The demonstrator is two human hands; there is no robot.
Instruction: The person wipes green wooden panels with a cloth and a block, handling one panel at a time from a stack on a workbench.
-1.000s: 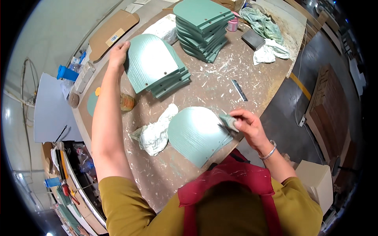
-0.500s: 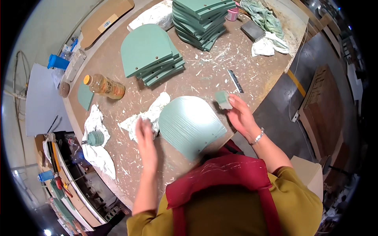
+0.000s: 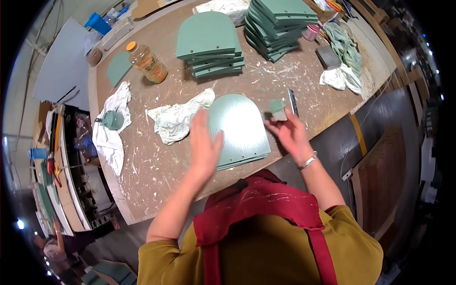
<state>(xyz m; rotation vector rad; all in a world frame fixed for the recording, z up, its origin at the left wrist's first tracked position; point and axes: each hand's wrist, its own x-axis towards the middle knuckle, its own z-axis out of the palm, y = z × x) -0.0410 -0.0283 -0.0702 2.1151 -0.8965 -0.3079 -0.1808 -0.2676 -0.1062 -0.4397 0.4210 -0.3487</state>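
A pale green panel point(image 3: 240, 126) with one rounded end lies before me, its straight, holed edge toward my body; another panel edge shows beneath it. My left hand point(image 3: 204, 147) is at the panel's left side, fingers stretched out and holding nothing. Off its right side, my right hand point(image 3: 293, 137) grips a small green-and-grey block point(image 3: 277, 109), which looks like a sanding sponge, between thumb and fingers. A crumpled white cloth point(image 3: 175, 121) lies just left of the panel. Beyond the block is a dark, narrow strip point(image 3: 293, 102).
Two stacks of similar panels, a shorter one point(image 3: 209, 35) and a taller one point(image 3: 278, 31), stand at the back. An orange-capped bottle point(image 3: 148, 64) and a green jar point(image 3: 113, 120) on a white rag point(image 3: 108, 146) are at left. Rags and a dark block point(image 3: 328, 58) lie at right.
The panel has turned so its straight edge faces me squarely. My left hand has come in to its left side. The view has shifted; my right hand keeps hold of the block.
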